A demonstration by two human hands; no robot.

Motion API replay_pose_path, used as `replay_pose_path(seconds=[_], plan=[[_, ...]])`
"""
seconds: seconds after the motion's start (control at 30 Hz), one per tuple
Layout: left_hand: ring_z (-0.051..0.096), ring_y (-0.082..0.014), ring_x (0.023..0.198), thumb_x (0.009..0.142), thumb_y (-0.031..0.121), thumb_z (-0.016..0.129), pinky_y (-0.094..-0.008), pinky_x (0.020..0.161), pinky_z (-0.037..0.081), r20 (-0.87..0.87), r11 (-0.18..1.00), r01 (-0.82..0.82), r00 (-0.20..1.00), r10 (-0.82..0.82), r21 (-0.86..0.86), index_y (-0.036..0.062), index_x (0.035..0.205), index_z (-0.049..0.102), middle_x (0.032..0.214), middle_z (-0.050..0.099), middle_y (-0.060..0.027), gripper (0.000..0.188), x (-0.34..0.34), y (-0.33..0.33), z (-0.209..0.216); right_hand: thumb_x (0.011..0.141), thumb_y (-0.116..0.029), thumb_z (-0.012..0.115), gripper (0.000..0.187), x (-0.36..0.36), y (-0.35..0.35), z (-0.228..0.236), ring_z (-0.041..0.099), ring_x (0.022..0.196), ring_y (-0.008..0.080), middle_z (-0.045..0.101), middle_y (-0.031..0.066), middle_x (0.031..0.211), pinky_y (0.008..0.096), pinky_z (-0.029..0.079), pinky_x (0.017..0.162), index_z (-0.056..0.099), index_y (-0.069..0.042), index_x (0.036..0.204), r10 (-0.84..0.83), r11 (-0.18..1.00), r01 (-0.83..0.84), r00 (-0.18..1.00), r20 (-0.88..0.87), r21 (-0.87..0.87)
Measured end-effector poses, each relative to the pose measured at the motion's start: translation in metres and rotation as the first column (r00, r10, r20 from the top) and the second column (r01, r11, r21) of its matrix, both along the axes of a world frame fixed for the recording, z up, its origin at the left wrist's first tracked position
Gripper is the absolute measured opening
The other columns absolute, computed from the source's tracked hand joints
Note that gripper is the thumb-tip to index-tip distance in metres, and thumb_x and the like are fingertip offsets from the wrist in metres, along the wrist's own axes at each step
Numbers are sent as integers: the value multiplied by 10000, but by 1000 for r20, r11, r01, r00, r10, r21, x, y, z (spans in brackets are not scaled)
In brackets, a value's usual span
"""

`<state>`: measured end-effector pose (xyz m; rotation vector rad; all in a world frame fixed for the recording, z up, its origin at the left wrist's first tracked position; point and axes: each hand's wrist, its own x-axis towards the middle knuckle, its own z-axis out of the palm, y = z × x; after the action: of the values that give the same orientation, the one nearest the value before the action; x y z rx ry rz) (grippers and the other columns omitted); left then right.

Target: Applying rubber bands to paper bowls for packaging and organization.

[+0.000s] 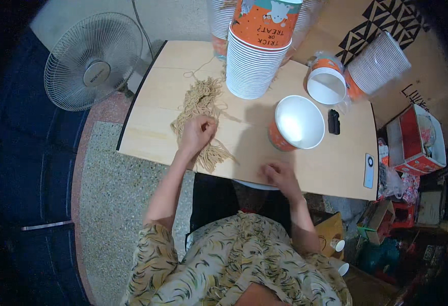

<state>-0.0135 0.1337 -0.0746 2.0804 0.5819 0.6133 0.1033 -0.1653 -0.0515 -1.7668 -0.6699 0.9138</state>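
Observation:
A tangled pile of beige strings (201,99) lies on the left part of the table. My left hand (197,135) is over the pile, its thumb and fingers closed in a pinch; whatever they hold, if anything, is too small to name. Close to the table's near edge, my right hand (281,178) has its fingers curled together, and I cannot make out anything in them. Between my hands and farther off stands an orange paper bucket (279,136) with a white inside, its open top facing me. A tall stack of nested paper buckets (249,71) rises behind it.
A small black object (333,122) lies right of the bucket. More paper buckets (379,64) lie on their sides at the back right. A fan (95,71) stands left of the wooden table (147,122). An open box (413,137) with several items sits beyond the right edge.

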Motion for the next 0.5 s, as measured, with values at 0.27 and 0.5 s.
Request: replay_pose_path(seconds=[0.27,0.5], plan=[[570,-78,656,855,66,713,-248,605,474,100,992,-19,994,32,-126,4,952,719,725,659,-47,116,-32,-63,14,944,-238,615,260,-20,95,-48,516,548,87,550,-9,624,270,422,498,703,3,902,-55,973,60,998,-32,222],[628,-131,698,853,28,708,-257,613,492,90,985,100,992,-88,-141,14,946,715,831,699,-78,95,-42,-75,-1,915,-219,652,209,-20,122,-31,514,552,92,567,-6,651,259,406,484,694,-20,866,-59,998,67,964,-259,20]])
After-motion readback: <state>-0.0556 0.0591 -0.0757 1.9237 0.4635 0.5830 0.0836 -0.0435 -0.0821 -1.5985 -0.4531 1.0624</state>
